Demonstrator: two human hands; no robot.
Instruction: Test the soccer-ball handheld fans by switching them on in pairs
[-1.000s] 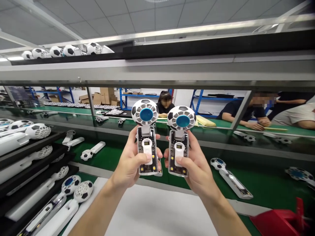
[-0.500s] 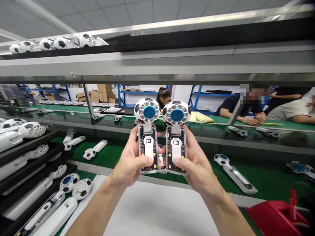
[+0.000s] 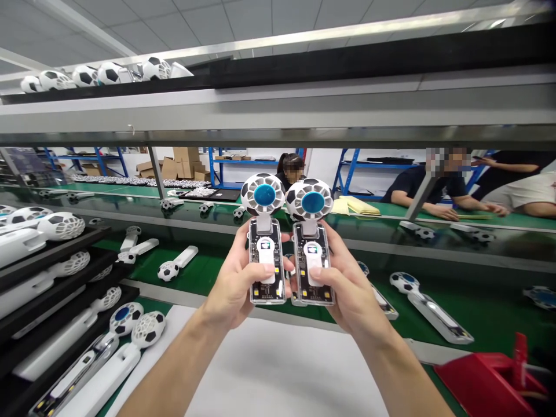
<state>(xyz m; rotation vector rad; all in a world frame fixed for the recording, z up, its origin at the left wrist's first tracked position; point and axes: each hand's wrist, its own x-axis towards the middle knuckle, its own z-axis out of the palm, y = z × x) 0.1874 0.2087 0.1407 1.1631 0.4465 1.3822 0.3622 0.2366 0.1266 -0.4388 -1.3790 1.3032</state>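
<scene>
My left hand (image 3: 228, 284) is closed around a handheld fan (image 3: 264, 240) with a football-patterned head, a blue disc in the grille and a clear body over a dark circuit board. A matching fan (image 3: 311, 240) sits in my right hand (image 3: 354, 289). Both are held upright, side by side, with their fronts facing me. Each thumb lies on the white strip below a small screen, which glows with a coloured picture. The fingers behind the bodies are partly hidden.
Black trays (image 3: 82, 278) of similar fans are stacked at left. More lie on the green conveyor belt (image 3: 208, 272). White paper (image 3: 282, 370) covers the bench before me; a red dustpan-like object (image 3: 486, 382) sits at right. An overhead shelf (image 3: 278, 110) spans the view. People work opposite.
The small screens have gone from white figures on dark to a coloured picture. Fans on the belt have shifted right. My grip on both fans is unchanged.
</scene>
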